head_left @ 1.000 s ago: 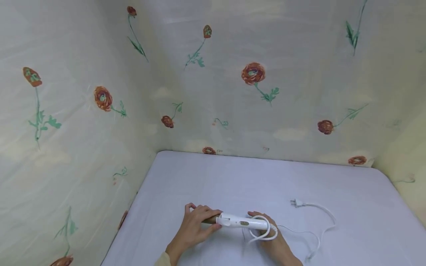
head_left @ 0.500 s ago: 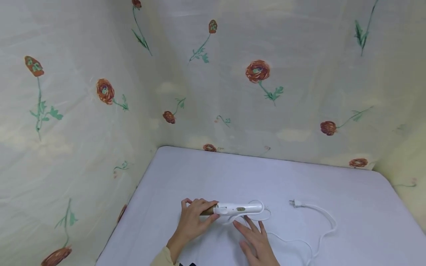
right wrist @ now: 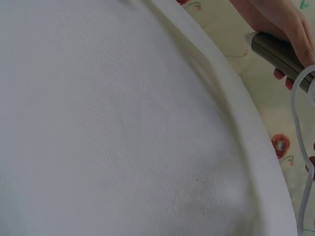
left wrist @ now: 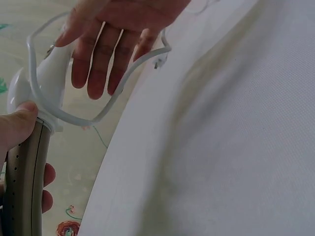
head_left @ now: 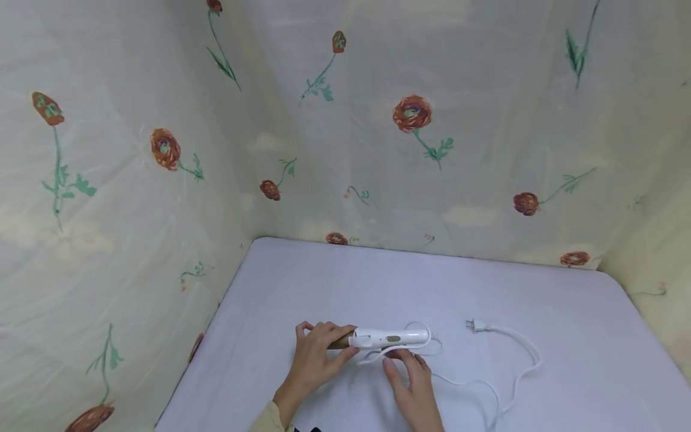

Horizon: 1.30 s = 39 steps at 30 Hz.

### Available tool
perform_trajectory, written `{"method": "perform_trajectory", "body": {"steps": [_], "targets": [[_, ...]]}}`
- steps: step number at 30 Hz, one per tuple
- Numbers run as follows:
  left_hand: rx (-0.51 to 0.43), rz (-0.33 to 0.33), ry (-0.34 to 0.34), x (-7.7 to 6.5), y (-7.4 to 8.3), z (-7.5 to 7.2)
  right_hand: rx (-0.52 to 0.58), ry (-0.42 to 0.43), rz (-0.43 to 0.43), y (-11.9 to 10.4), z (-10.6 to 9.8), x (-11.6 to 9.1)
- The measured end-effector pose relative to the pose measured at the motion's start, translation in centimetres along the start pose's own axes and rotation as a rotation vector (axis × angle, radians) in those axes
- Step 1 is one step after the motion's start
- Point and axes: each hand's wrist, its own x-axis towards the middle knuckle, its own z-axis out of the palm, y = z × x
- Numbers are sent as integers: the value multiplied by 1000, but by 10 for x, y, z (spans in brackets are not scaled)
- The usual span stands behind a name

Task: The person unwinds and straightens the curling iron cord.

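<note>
My left hand (head_left: 315, 357) grips the brown barrel of a curling iron (head_left: 411, 337), thumb by the white lever. The white handle points right, with a small button on it. Loops of white cord (head_left: 378, 356) hang round the handle. My right hand (head_left: 414, 390) is at the near side of the handle, close to the cord. In the left wrist view the right fingers (left wrist: 101, 64) extend straight behind a cord loop (left wrist: 98, 117), and the thumb tip overlaps the handle. The right wrist view shows the barrel (right wrist: 275, 53) under the left hand; the right hand is mostly out of frame.
The cord runs right across the white table (head_left: 324, 276) to a two-pin plug (head_left: 476, 325). Floral fabric (head_left: 469, 132) hangs behind the table and on both sides.
My right hand has left the handle's cord end and come round to its near side, by the cord. The iron has shifted slightly away. My left hand keeps its grip on the barrel.
</note>
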Motion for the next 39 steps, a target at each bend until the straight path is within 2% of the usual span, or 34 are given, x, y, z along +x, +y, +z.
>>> {"method": "perform_trajectory", "body": {"steps": [7,14,18,24,27,33,39], "targets": [[-6,-7,-4,2,0,-3,49,2,93,-3,2,4],[-24,-20,-32,2,-1,-6,127,52,248,-1,-1,3],[-35,-49,-49,1,0,-5,142,65,244,1,-7,3],[-18,-66,-32,3,5,-4,221,-59,227,-6,-11,-1],[12,-63,-15,5,7,-4,280,-87,168,-11,-7,-2],[73,-57,18,8,10,-3,373,-49,62,-17,-1,-2],[85,-46,11,6,12,-3,324,11,159,-19,2,-2]]}}
